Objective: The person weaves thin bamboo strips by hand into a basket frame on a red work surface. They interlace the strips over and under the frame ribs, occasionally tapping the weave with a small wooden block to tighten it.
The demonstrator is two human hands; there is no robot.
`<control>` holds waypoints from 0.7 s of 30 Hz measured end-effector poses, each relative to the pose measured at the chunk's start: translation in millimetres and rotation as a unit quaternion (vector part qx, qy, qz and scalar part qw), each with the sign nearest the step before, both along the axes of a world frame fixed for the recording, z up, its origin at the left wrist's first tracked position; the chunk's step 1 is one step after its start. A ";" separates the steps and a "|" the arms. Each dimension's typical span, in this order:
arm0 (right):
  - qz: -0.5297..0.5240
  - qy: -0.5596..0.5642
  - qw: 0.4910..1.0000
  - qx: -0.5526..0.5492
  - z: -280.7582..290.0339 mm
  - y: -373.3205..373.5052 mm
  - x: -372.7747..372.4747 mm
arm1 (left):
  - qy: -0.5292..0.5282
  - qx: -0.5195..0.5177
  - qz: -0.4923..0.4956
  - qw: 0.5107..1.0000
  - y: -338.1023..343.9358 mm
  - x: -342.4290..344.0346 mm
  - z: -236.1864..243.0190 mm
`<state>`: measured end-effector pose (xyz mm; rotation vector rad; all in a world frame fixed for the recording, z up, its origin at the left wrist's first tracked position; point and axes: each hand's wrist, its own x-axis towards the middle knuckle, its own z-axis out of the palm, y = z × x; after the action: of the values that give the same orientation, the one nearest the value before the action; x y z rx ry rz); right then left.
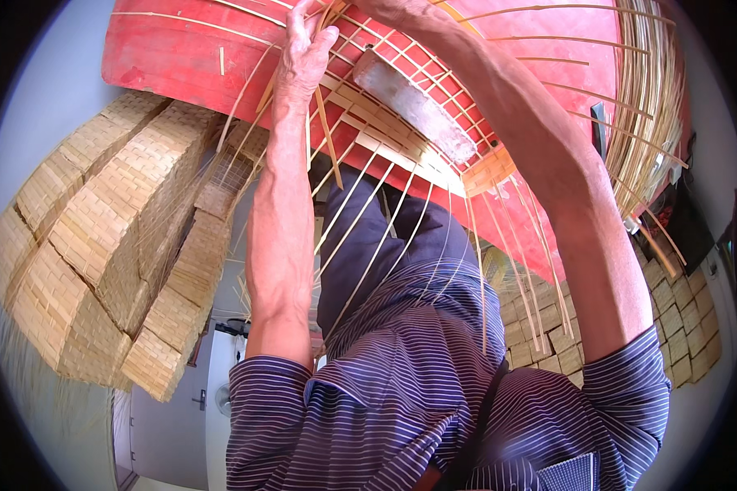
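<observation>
My left hand (303,61) is at the far side of a half-woven bamboo piece (397,45), fingers closed around thin bamboo strips near the top edge. My right arm reaches over the piece, and my right hand (360,8) is mostly cut off at the top, beside the left one, its fingers hidden. A worn pale metal block (413,102) lies on the lattice. A woven band (487,172) forms one corner, and long loose strips hang toward my body over the near edge of the red board (164,57).
Several stacks of woven bamboo pieces (115,204) stand at the left, with more squarish woven pieces (680,319) low at the right. A bundle of long strips (647,74) lies along the board's right edge. A door (164,434) is at the lower left.
</observation>
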<state>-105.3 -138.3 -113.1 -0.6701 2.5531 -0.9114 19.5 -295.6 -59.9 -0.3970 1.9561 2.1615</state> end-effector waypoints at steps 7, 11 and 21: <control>0.005 0.063 0.998 -0.006 -20.3 -5.8 5.6 | 0.029 -0.141 -0.062 0.988 -11.2 -4.6 -27.2; 0.006 0.040 0.999 0.016 -14.3 -6.1 4.6 | 0.024 -0.062 -0.050 0.997 -12.2 -6.4 -35.5; 0.001 -0.013 0.995 -0.103 81.1 15.6 47.0 | -0.089 -0.239 -0.050 0.966 -14.8 -15.4 -3.1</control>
<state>-58.3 -122.7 -31.9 -0.7135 2.4570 -1.1857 4.1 -310.4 -63.0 -0.5293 2.3192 1.5162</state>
